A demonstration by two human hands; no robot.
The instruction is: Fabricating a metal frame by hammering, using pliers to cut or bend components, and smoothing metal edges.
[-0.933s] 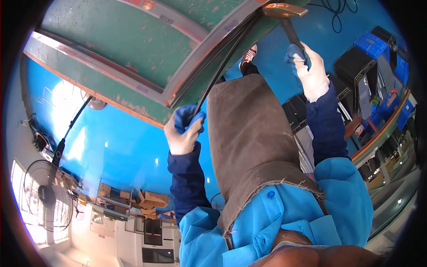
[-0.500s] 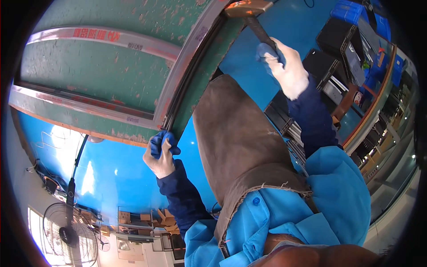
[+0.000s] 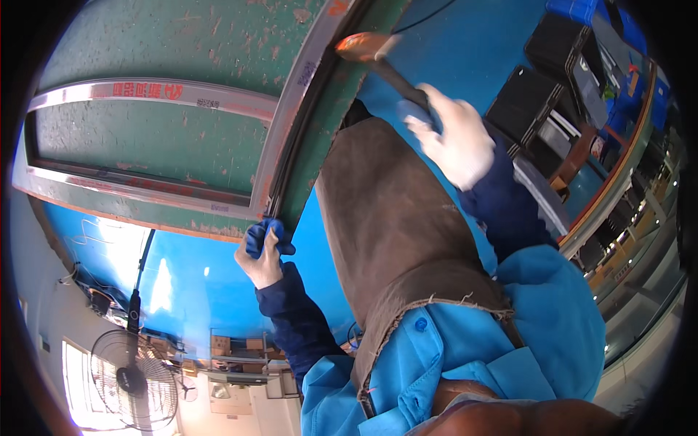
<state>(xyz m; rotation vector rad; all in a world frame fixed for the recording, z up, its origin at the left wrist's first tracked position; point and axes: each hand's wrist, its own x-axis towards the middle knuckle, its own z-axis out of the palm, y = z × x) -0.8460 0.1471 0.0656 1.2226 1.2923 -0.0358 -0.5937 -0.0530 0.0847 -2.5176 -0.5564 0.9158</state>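
A metal-profile frame (image 3: 259, 178) with printed film on it lies on a scuffed green worktop. Along its right-hand bar runs a thin black strip (image 3: 289, 156). At the frame's near corner, my left hand (image 3: 263, 254), in a white glove with blue fingers, is pinched around the strip's end; the fingertips partly hide it. My right hand (image 3: 456, 138), gloved alike and blurred by motion, grips a hammer (image 3: 398, 80) by its dark handle. The hammer's head, smeared orange and tan, is over the strip side of the frame; whether it touches cannot be told.
The green worktop (image 3: 302, 192) ends close to my brown apron (image 3: 396, 211). Black crates (image 3: 523, 105) and blue bins stand on the right, beside a glass-topped table. A standing fan (image 3: 133, 378) is at the lower left, above a shiny blue floor (image 3: 196, 291).
The hammer and my right hand have swung left and slightly down, bringing the head toward the frame's bar. My left hand keeps its place at the corner. The whole view has shifted slightly.
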